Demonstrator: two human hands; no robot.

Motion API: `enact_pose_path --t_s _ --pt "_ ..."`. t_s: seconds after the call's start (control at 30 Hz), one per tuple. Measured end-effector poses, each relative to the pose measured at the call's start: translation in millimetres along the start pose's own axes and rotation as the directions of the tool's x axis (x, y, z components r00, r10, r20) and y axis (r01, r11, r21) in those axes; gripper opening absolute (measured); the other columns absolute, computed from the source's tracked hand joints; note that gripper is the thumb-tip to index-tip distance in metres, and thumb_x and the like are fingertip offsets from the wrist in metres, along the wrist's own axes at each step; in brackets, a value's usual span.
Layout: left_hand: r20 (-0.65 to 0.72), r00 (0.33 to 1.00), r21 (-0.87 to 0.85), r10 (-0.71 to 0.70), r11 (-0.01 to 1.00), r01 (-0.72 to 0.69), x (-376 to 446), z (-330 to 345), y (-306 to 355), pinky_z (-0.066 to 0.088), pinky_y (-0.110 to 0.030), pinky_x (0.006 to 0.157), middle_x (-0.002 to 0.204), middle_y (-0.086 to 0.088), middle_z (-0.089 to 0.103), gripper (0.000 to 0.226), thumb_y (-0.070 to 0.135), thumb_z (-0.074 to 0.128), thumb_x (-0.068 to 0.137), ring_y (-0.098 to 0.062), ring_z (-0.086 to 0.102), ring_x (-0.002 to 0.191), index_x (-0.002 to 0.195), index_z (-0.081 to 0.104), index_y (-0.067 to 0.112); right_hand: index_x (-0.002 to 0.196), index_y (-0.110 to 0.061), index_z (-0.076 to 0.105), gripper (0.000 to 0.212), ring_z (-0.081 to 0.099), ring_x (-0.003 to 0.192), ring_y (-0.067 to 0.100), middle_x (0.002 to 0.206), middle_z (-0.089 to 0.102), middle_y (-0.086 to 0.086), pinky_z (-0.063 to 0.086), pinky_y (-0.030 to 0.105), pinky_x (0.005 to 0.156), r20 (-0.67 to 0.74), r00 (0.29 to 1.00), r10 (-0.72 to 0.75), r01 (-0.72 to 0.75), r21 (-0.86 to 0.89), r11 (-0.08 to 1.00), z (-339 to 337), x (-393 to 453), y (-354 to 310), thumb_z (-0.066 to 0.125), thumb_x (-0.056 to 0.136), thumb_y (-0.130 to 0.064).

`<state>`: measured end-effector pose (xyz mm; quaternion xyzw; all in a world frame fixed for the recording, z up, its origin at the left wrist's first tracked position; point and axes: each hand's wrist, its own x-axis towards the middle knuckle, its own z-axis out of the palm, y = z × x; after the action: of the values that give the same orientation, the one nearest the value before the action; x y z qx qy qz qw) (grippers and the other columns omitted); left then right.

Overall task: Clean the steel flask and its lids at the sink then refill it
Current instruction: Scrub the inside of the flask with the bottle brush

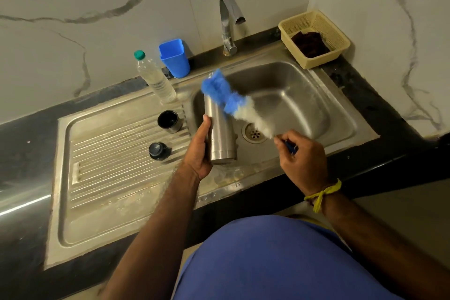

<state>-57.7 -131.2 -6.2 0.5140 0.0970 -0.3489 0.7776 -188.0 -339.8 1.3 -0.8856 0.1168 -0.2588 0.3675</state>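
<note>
My left hand (pixel 198 151) grips the flask (pixel 219 129) at mid-body; smooth steel, likely slippery wet. My right hand (pixel 300 153) pinches the brush (pixel 233 102) handle, bristles just above it.

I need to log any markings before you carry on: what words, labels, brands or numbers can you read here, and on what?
None can be read.
Steel flask: bare metal, no marking visible.
Plastic bottle: clear, no label visible.
Blue cup: plain.
Two lids: dark, no text visible.
Basket: plain.
</note>
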Motion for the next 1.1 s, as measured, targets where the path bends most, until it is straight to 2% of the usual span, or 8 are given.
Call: enact_pose_path --t_s 0.1,0.23,0.33,0.5,0.63,0.83,0.97,1.1 --pt "-0.005 1.000 -0.003 -0.005 1.000 0.005 4 3 9 0.058 -0.051 0.087 0.108 -0.016 0.073 0.061 0.063 0.044 0.099 -0.034 0.071 0.096 0.133 0.058 0.014 0.079 -0.015 0.062 0.017 0.058 0.060 0.009 0.069 0.062 -0.006 0.051 0.030 0.053 0.008 1.000 0.008 -0.008 0.019 1.000 2 -9 1 0.068 0.094 -0.021" --pt "-0.019 1.000 0.034 0.002 0.999 -0.001 16 8 23 0.057 -0.045 0.079 0.107 -0.014 0.072 0.067 0.070 0.038 0.099 -0.029 0.071 0.086 0.129 0.062 0.016 0.079 -0.014 0.065 0.016 0.052 0.059 -0.002 0.066 0.056 -0.012 0.039 0.012 0.056 0.023 1.000 -0.008 0.008 0.032 0.999 -1 -14 2 0.069 0.092 -0.023" --pt "-0.068 0.998 0.027 0.007 1.000 -0.005 26 11 32 0.058 -0.047 0.081 0.111 -0.017 0.072 0.075 0.075 0.035 0.095 -0.031 0.071 0.089 0.134 0.060 0.016 0.080 -0.013 0.067 0.017 0.053 0.061 -0.002 0.068 0.061 -0.010 0.041 0.013 0.056 -0.002 1.000 0.021 -0.021 0.052 0.998 -4 -14 4 0.068 0.093 -0.024" --pt "-0.108 0.994 -0.041 -0.003 0.999 -0.001 37 15 49 0.059 -0.032 0.059 0.072 -0.006 0.072 0.065 0.062 0.036 0.103 -0.020 0.072 0.065 0.084 0.074 0.013 0.085 -0.010 0.071 0.013 0.059 0.065 0.003 0.075 0.066 -0.008 0.049 0.022 0.057 0.061 0.997 -0.047 0.040 0.119 0.992 -9 -25 6 0.069 0.093 -0.022" --pt "-0.086 0.995 -0.019 -0.051 0.999 0.049 42 13 65 0.062 -0.039 0.071 0.090 -0.009 0.074 0.083 0.082 0.027 0.091 -0.022 0.074 0.080 0.114 0.065 0.012 0.085 -0.006 0.072 0.018 0.065 0.071 0.006 0.078 0.070 -0.003 0.055 0.029 0.060 0.059 0.997 -0.040 0.029 0.176 0.984 -16 -30 10 0.069 0.093 -0.022" --pt "-0.006 1.000 -0.106 0.006 0.994 -0.006 33 15 62 0.056 -0.043 0.098 0.127 -0.014 0.069 0.075 0.071 0.043 0.096 -0.027 0.070 0.109 0.140 0.054 0.011 0.085 -0.007 0.070 0.021 0.065 0.068 0.014 0.075 0.069 0.000 0.055 0.039 0.058 0.044 0.998 0.038 -0.045 0.166 0.985 -13 -20 12 0.065 0.094 -0.025" --pt "-0.027 1.000 -0.148 0.002 0.989 -0.006 27 14 47 0.062 -0.041 0.080 0.111 -0.011 0.074 0.060 0.057 0.051 0.100 -0.025 0.073 0.096 0.140 0.054 0.012 0.085 -0.010 0.069 0.017 0.063 0.067 0.011 0.074 0.068 -0.002 0.053 0.035 0.057 0.070 0.998 -0.002 -0.007 0.128 0.992 -9 -13 9 0.067 0.094 -0.024" --pt "-0.017 1.000 -0.164 0.004 0.986 -0.006 19 11 31 0.060 -0.043 0.081 0.133 -0.018 0.065 0.068 0.058 0.065 0.090 -0.032 0.067 0.105 0.144 0.051 0.017 0.081 -0.010 0.067 0.020 0.060 0.062 0.014 0.070 0.065 -0.001 0.051 0.037 0.054 0.037 0.998 0.057 -0.061 0.126 0.990 -6 -3 10 0.067 0.094 -0.025"
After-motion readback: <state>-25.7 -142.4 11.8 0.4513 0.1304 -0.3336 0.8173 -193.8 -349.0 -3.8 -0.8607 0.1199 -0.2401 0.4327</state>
